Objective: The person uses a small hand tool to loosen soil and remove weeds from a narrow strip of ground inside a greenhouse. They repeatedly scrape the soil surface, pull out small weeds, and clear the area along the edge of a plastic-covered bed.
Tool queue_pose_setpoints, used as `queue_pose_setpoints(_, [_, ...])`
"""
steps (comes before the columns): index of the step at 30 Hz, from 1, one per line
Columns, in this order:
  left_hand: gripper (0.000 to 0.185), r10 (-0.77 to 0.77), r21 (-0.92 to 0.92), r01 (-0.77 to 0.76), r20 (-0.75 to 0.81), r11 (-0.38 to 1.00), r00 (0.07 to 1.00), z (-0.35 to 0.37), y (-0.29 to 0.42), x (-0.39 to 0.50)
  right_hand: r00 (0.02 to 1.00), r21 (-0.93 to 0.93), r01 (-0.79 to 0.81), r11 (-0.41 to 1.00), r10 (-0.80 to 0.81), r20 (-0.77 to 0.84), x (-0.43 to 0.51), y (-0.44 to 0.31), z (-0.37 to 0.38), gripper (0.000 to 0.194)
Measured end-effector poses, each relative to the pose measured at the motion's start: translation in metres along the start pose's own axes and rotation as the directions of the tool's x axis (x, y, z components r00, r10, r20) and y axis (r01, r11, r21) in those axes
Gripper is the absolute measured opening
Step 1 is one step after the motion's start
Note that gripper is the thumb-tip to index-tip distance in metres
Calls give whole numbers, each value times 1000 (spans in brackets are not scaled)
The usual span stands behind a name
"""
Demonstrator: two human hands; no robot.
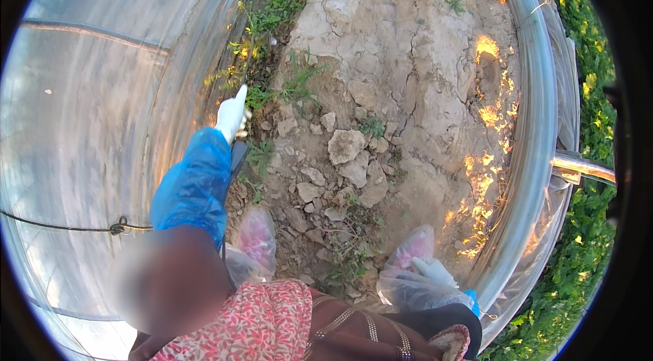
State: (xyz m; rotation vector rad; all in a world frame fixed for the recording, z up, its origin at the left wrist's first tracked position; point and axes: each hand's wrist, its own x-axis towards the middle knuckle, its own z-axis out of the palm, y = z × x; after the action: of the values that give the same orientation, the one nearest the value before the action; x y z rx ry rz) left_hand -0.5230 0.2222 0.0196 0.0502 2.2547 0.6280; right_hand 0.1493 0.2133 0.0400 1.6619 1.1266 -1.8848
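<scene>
My left hand (pixel 233 112), in a white glove below a blue plastic sleeve cover (pixel 191 182), is stretched forward beside the greenhouse film. Its fingers curl around a long dark tool (pixel 238 157), with the forefinger laid along a thin dark shaft; the tool's far end is lost among weeds with yellow flowers (pixel 240 49). My right hand (pixel 436 271), also white-gloved, is low by my right foot, over the clear plastic shoe cover (pixel 408 287). Its palm side is hidden. A tuft of grass (pixel 298 83) grows just right of the left hand.
Clear plastic film (pixel 92 131) walls the left side, crossed by a knotted black cord (pixel 120 227). Rolled film (pixel 541 106) bounds the right. Between them lies cracked dry soil (pixel 382 29) with broken clods (pixel 347 146). My left foot (pixel 255 233) stands beside the clods.
</scene>
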Motion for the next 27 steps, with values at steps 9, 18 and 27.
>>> queue_pose_setpoints(9, [76, -115, -65, 117, 28, 991, 993, 36, -1, 3, 997, -59, 36, 998, -40, -72, -5, 2, 2, 34])
queue_pose_setpoints(18, [73, -62, -124, 66, 38, 990, 997, 35, -7, 6, 998, 30, 45, 999, -47, 45, -12, -23, 8, 35])
queue_pose_setpoints(27, [75, -170, -249, 206, 159, 946, 972, 65, -94, -83, 993, 113, 54, 992, -65, 99, -14, -17, 8, 34])
